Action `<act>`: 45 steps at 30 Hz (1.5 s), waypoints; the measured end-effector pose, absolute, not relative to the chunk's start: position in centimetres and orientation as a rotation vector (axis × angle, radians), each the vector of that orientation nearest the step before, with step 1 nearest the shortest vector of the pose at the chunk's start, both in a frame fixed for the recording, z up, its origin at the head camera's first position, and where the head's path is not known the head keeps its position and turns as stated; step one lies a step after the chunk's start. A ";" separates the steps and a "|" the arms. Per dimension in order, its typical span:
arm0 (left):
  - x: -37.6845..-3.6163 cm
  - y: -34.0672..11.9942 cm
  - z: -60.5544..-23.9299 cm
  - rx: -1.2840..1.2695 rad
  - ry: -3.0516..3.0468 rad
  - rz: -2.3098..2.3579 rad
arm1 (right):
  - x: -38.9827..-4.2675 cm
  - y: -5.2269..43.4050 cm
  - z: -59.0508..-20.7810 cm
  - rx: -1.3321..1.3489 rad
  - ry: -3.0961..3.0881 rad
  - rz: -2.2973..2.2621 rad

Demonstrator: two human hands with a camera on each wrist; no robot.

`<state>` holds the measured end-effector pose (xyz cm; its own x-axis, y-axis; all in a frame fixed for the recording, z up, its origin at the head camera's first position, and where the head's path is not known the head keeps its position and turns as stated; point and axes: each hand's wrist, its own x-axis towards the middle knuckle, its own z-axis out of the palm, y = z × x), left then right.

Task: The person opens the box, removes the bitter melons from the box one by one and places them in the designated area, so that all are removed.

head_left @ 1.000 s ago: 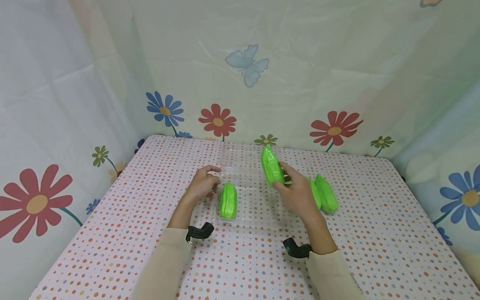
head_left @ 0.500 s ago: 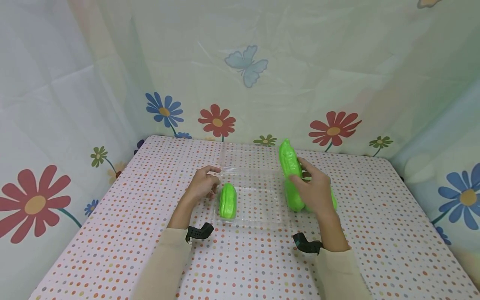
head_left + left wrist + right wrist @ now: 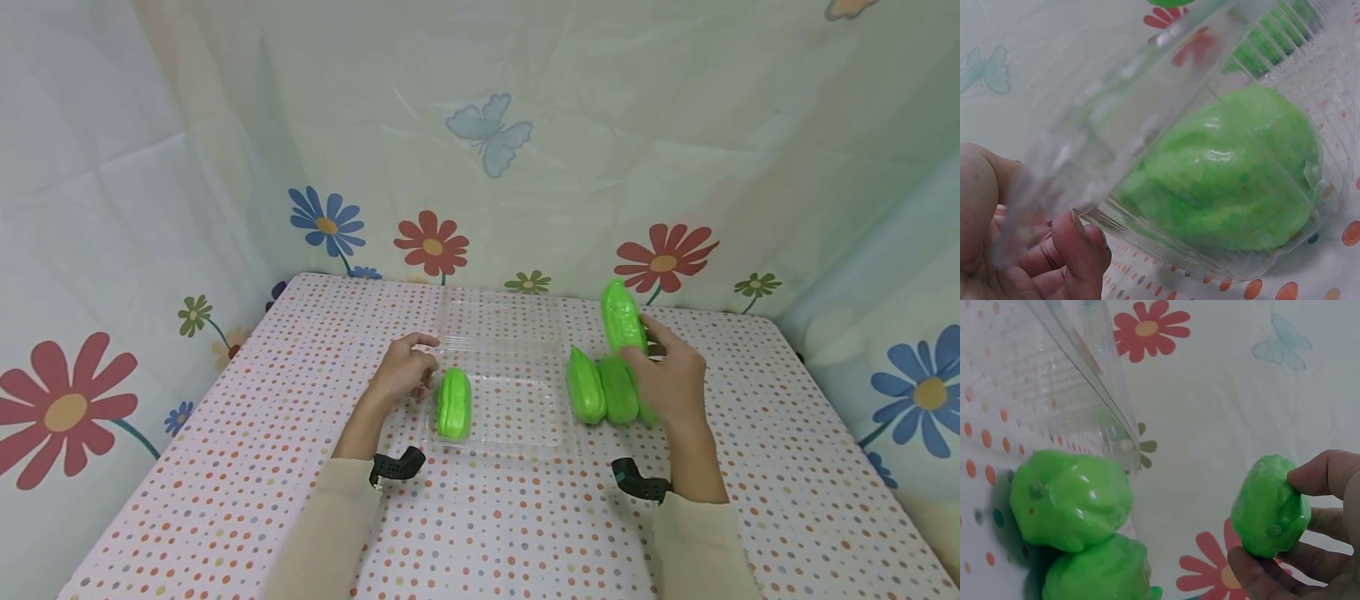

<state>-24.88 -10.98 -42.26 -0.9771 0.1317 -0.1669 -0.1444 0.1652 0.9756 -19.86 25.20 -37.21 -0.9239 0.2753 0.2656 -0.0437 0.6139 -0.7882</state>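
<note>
A clear plastic clamshell tray (image 3: pixel 517 417) lies open on the dotted table, with one green bitter gourd (image 3: pixel 453 403) at its left end. My left hand (image 3: pixel 405 367) grips the tray's left rim (image 3: pixel 1054 187), right beside that gourd (image 3: pixel 1229 187). My right hand (image 3: pixel 667 375) holds a second gourd (image 3: pixel 624 321) upright in the air, to the right of the tray; the right wrist view shows its end (image 3: pixel 1269 506) pinched by fingers and thumb. Two more gourds (image 3: pixel 600 390) lie side by side on the table under that hand (image 3: pixel 1072 500).
The table (image 3: pixel 225 467) wears a cloth with coloured dots. Flower-and-butterfly sheets (image 3: pixel 487 142) close it in at the back and both sides. The tray's clear lid (image 3: pixel 502 312) lies open towards the back wall.
My right hand has carried its gourd from over the tray's right part to the right, now above the two gourds on the table. The left hand has stayed on the tray.
</note>
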 end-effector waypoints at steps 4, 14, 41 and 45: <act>-24.9 -11.0 -42.3 -0.011 2.228 1.903 | -19.7 26.1 -37.1 -0.235 -2.484 1.221; -24.9 -10.9 -42.3 -0.005 2.243 1.885 | -19.5 28.4 -37.4 -0.355 -2.535 1.209; -24.8 -10.9 -42.4 0.010 2.258 1.888 | -19.5 33.2 -40.3 -0.658 -2.699 1.143; -24.8 -10.9 -42.5 -0.005 2.245 1.897 | -19.5 33.4 -40.8 -0.685 -2.725 1.139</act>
